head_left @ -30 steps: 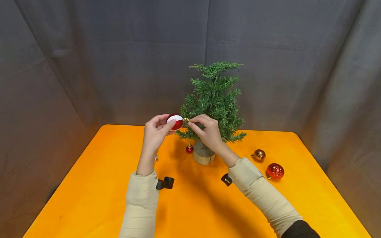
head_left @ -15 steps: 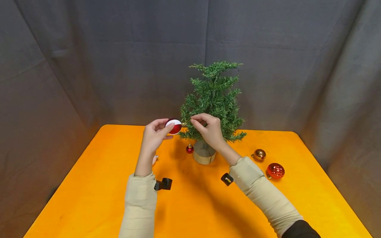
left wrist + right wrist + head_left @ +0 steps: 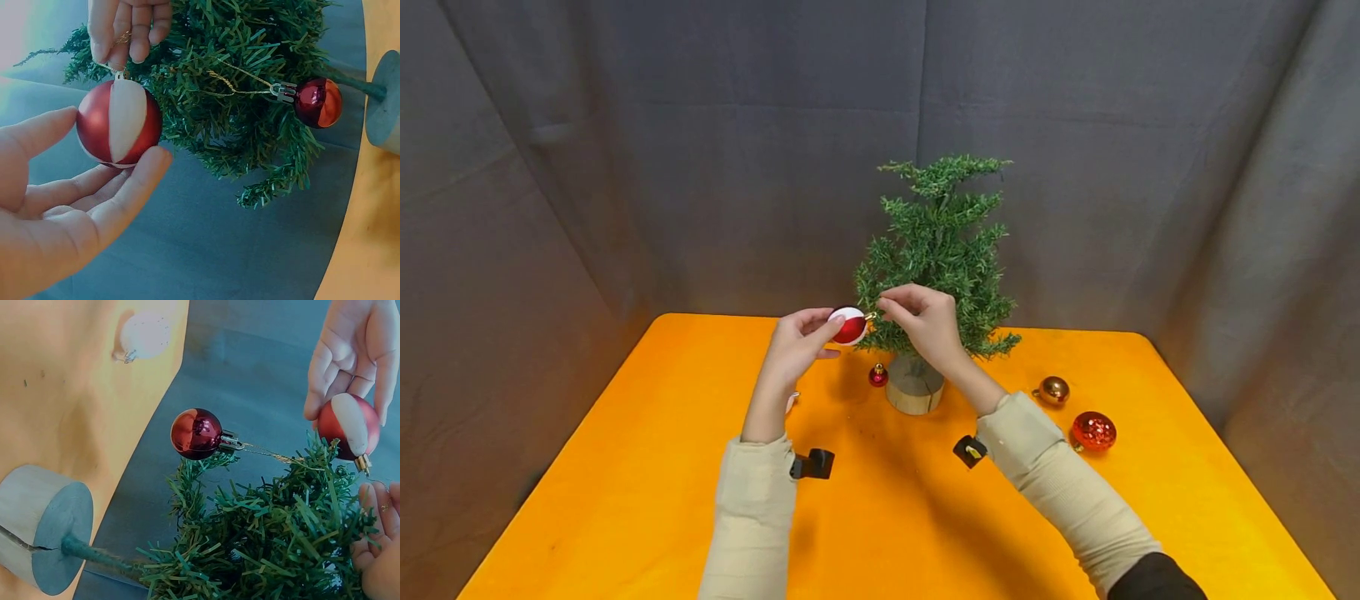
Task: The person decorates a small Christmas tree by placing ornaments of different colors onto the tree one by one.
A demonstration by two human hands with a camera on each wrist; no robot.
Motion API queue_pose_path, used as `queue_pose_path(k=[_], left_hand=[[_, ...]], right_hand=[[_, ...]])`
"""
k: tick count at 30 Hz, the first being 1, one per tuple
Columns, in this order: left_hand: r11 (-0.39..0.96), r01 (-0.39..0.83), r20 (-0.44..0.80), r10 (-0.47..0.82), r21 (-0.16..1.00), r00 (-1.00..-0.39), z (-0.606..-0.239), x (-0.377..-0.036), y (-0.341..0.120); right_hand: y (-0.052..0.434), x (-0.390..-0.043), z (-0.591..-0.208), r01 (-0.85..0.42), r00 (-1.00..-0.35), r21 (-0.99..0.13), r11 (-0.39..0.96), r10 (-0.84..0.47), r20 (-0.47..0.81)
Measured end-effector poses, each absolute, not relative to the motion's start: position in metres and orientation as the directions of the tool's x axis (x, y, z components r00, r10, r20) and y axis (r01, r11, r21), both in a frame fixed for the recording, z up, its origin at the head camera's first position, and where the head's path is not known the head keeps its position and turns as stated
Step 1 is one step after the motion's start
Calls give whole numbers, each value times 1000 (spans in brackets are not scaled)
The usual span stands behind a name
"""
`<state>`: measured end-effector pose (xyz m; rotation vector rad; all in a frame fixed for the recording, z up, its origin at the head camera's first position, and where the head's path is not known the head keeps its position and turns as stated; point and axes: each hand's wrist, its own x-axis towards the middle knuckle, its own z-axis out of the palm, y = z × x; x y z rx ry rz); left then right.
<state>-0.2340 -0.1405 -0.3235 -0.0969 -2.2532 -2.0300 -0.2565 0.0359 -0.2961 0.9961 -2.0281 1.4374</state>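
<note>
The person is hanging baubles on a small green tree (image 3: 936,250) that is standing on a wooden stump base on the orange desk (image 3: 640,467), and the work looks partly done. One small dark red bauble (image 3: 317,102) is already dangling from a low branch by a gold thread. The red-and-white bauble (image 3: 850,325) is not hung yet: it is sitting at the left edge of the tree's lower branches, above the desk. The left hand (image 3: 799,342) is cradling it with relaxed, nearly straight fingers touching its underside and side, while the right hand (image 3: 925,321) is pinching the gold loop at its cap between curled fingertips, right against the needles. Whether the loop is already over a twig cannot be told. Still lying on the desk are a gold bauble (image 3: 1053,389) and a glittery red bauble (image 3: 1093,431) to the right of the tree, and a white bauble (image 3: 145,335) near the left wrist.
</note>
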Motion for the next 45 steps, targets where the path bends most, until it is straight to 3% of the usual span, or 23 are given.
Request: queue_pose_path(k=[7,13,18,27,45], left_hand=[[218,111,124,-47,970,-991,-320,-235,-138],[364,213,261,-87,906,-961,-317,-236,-132],[441,275,328,-47,854,-943,-310,-240,-125],[521,305,345,20,797,-938,-306,-250,-115],[606,298,420,-66,737,-905,-300,-263,-110]], right_hand=[[34,-256,-295,-767,-641,-610,199,-292,710],[33,-256,-295,-760,-649,-617,205,-298,700],[32,-257,-295,-755,-655,-622,208,-288,699],[32,-259,-295,-746,-666,-634,203,-262,699],[30,-264,-296,-749,-661,-620,236,-199,723]])
